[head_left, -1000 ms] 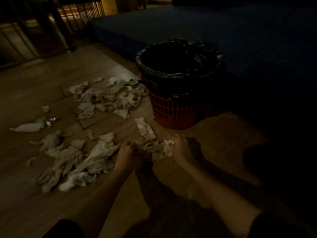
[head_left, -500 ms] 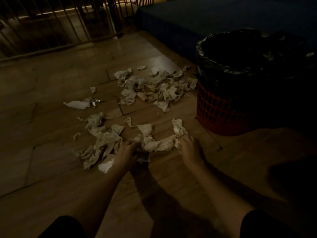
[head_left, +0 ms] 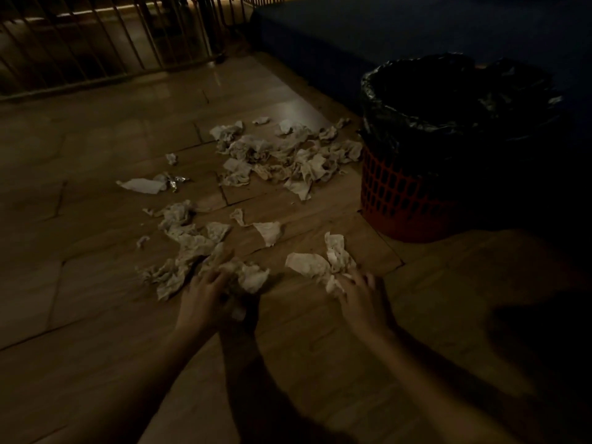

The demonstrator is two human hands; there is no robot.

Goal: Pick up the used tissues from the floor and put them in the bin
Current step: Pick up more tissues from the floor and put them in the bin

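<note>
Crumpled used tissues lie scattered over the wooden floor in dim light. A big heap [head_left: 288, 158] sits just left of the red mesh bin [head_left: 394, 193], which has a black liner. A nearer heap [head_left: 189, 245] lies left of centre. My left hand [head_left: 205, 299] rests low on the floor, its fingers closed around a crumpled tissue wad [head_left: 251, 278]. My right hand [head_left: 360, 294] pinches the end of another bunch of tissues [head_left: 323, 261] that lies on the floor in front of the bin.
A dark blue mattress or platform [head_left: 352, 36] runs behind the bin. A metal railing [head_left: 105, 43] stands at the far left. A flat white scrap with a foil piece [head_left: 144, 185] lies apart on the left.
The view has swung left, so the bin now sits further right. My hands, which held one bunch together, have drawn apart, each with its own clump of tissue.
</note>
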